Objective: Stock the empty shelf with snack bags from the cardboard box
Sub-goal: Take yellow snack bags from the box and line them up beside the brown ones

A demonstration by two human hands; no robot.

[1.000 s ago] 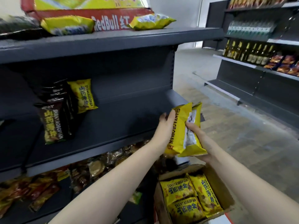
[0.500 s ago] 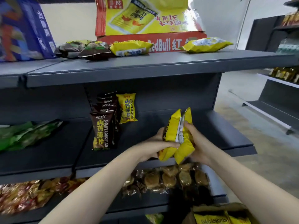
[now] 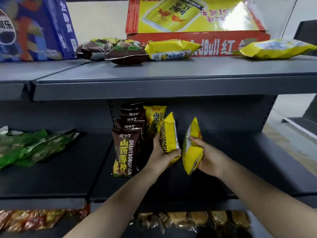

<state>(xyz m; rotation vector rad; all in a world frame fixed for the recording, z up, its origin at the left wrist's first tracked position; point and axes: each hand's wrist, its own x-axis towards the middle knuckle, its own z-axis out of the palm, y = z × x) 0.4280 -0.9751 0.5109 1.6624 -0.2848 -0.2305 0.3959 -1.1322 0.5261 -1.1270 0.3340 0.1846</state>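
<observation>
The grey shelf (image 3: 240,160) is being occupied by five brown bags (image 3: 126,152) and one upright yellow bag (image 3: 154,115); a second yellow bag (image 3: 169,134) is being gripped by the left hand (image 3: 161,155), a third yellow bag (image 3: 192,148) by the right hand (image 3: 211,157).

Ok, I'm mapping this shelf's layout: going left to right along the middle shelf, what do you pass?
Green bags → brown bags in a row → yellow bag gripped by the left hand → other yellow bag gripped by the right hand.

Blue carton (image 3: 34,28) at left end of top shelf (image 3: 171,73), red RedBull carton (image 3: 197,43) along its back edge. Green packets (image 3: 30,148) lying on left bay.
</observation>
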